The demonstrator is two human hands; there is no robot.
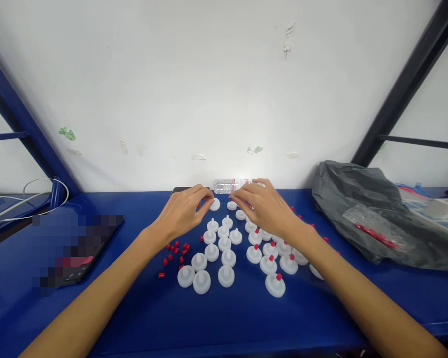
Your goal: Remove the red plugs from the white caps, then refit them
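1. Head view: the left hand (182,210) reaches over the worktop (164,318), thumb and forefinger curled almost together at the edge of a white lid (215,204). Whether they grip it cannot be told.
2. The right hand (263,205) is opposite, palm down, its fingertips drawn close together just above a small lid (232,206). A trace of red shows there, but whether the fingers hold anything cannot be told.
3. Nearer the camera, between the forearms, plain lids (226,276) stand in a loose group, spouts up, with no red on them.
4. Right of these, capped lids (275,286) carry red caps on their spouts; some are partly hidden by the right hand and forearm.
5. Loose red caps (162,275) lie scattered left of the plain lids, beside the left forearm.
6. Behind the hands, a clear bottle (224,186) lies on its side near the wall (194,89).
7. At the right, a grey bag (353,199) lies crumpled, with a clear packet (377,231) of red pieces on it.
8. At the left are a dark, partly pixelated object (93,248) and a white cable (65,191).
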